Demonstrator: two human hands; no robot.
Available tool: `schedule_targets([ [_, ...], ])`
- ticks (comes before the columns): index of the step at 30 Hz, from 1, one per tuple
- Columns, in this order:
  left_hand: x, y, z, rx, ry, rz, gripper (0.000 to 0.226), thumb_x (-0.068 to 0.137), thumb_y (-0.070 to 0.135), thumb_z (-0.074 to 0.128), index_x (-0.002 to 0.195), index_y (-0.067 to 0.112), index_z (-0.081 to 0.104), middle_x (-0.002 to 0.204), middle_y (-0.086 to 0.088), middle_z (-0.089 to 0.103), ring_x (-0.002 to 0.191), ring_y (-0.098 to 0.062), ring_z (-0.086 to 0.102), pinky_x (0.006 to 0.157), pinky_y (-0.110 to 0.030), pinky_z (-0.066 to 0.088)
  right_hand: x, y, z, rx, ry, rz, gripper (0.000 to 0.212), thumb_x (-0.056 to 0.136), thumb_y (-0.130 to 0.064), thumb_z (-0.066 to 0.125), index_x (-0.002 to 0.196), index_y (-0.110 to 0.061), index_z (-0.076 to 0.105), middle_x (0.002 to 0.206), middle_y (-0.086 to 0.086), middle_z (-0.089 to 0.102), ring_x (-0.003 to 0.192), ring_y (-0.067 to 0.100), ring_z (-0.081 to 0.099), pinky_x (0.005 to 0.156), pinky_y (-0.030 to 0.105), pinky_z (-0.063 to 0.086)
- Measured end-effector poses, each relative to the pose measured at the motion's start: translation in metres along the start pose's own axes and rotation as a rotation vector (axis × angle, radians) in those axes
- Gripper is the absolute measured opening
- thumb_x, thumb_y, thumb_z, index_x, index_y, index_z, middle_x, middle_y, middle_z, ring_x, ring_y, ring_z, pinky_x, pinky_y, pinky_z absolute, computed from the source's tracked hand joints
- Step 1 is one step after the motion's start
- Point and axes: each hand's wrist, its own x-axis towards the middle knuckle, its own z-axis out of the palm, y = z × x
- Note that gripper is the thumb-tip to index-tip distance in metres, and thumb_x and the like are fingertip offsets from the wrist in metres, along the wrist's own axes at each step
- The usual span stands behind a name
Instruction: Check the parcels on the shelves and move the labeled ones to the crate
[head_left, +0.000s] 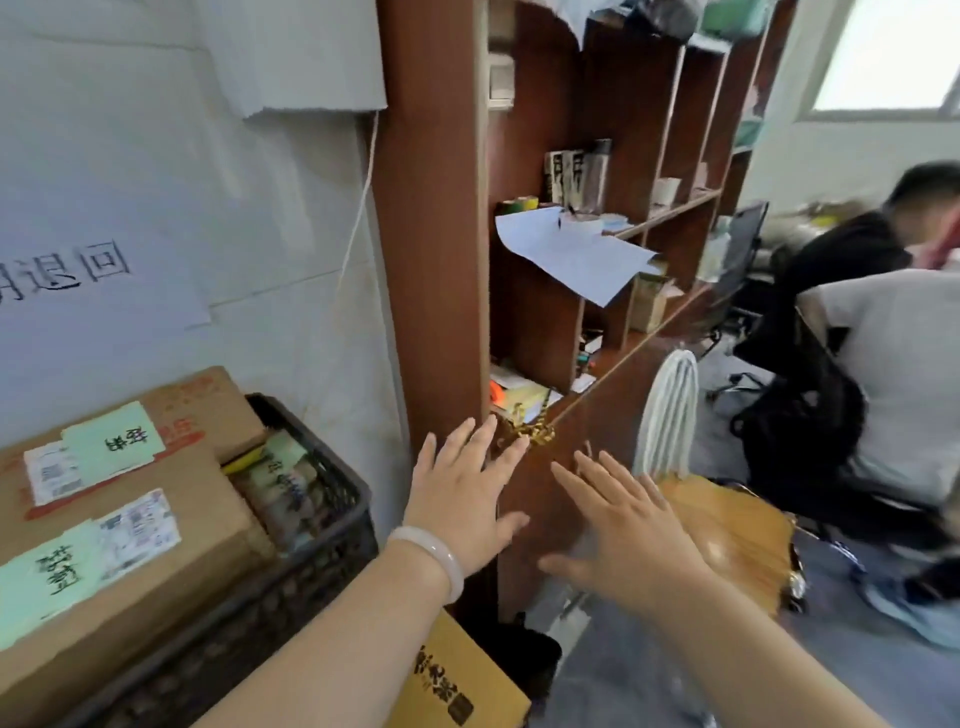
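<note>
My left hand (462, 499) and my right hand (628, 525) are both held out flat with fingers spread, empty, in front of the lower part of a brown wooden shelf unit (431, 234). At the lower left a black plastic crate (332, 530) holds cardboard parcels: a large box (130, 582) with a green note and a white label, a second labeled box (202, 410) behind it, and smaller packets (283, 483) at the crate's right side. The shelf compartments hold loose papers (571, 254), books (574, 174) and small items.
A yellow-brown carton (457, 675) lies on the floor below my left wrist. A white fan (667, 415) and a wooden chair seat (737, 540) stand right of the shelf. A person (893, 374) sits at the right with a black bag. The wall on the left carries a paper sign.
</note>
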Motion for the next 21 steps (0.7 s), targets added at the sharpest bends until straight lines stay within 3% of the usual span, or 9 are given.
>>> schedule_targets([
  [6,0.014,0.105,0.038,0.002,-0.172,0.273,0.08,0.092,0.063,0.046,0.153,0.043,-0.002,0.165,0.001,-0.008,0.151,-0.024,-0.008,0.12,-0.052,-0.002,-0.1,0.069,0.033,0.04,-0.007,0.319,0.101,0.062,-0.087,0.017,0.151,-0.045,-0.004,0.162,-0.013,-0.006,0.148,0.013,-0.014,0.121,0.045,-0.003],
  [9,0.006,0.147,0.053,-0.015,-0.205,0.454,0.081,0.092,0.065,0.045,0.154,0.042,-0.002,0.165,0.001,-0.008,0.151,-0.023,-0.007,0.12,-0.053,-0.002,-0.159,0.074,0.049,0.05,-0.009,0.515,0.101,0.063,-0.086,0.019,0.152,-0.042,-0.002,0.162,-0.011,-0.004,0.149,0.013,-0.011,0.121,0.041,-0.005],
  [14,-0.04,0.217,0.084,-0.068,-0.292,0.746,0.084,0.091,0.066,0.045,0.153,0.043,-0.005,0.164,0.002,-0.01,0.151,-0.022,-0.011,0.12,-0.052,-0.005,-0.271,0.048,0.075,0.094,-0.033,0.887,0.095,0.078,-0.082,0.035,0.153,-0.039,-0.006,0.162,-0.01,-0.01,0.148,0.012,-0.013,0.119,0.037,-0.007],
  [19,-0.124,0.274,0.09,-0.137,-0.327,1.018,0.084,0.09,0.064,0.049,0.154,0.042,-0.003,0.165,0.002,-0.007,0.151,-0.021,-0.007,0.12,-0.05,-0.006,-0.369,0.0,0.083,0.071,-0.021,1.156,0.117,0.053,-0.098,-0.002,0.153,-0.037,-0.004,0.163,-0.007,-0.005,0.149,0.015,-0.008,0.121,0.041,-0.002],
  [21,-0.158,0.293,0.087,-0.17,-0.338,1.113,0.084,0.09,0.062,0.05,0.153,0.043,-0.001,0.165,0.002,-0.006,0.151,-0.021,-0.006,0.12,-0.05,-0.006,-0.406,-0.022,0.084,0.071,0.01,1.258,0.106,0.065,-0.092,0.015,0.153,-0.037,-0.005,0.163,-0.007,-0.007,0.149,0.014,-0.01,0.121,0.041,-0.002],
])
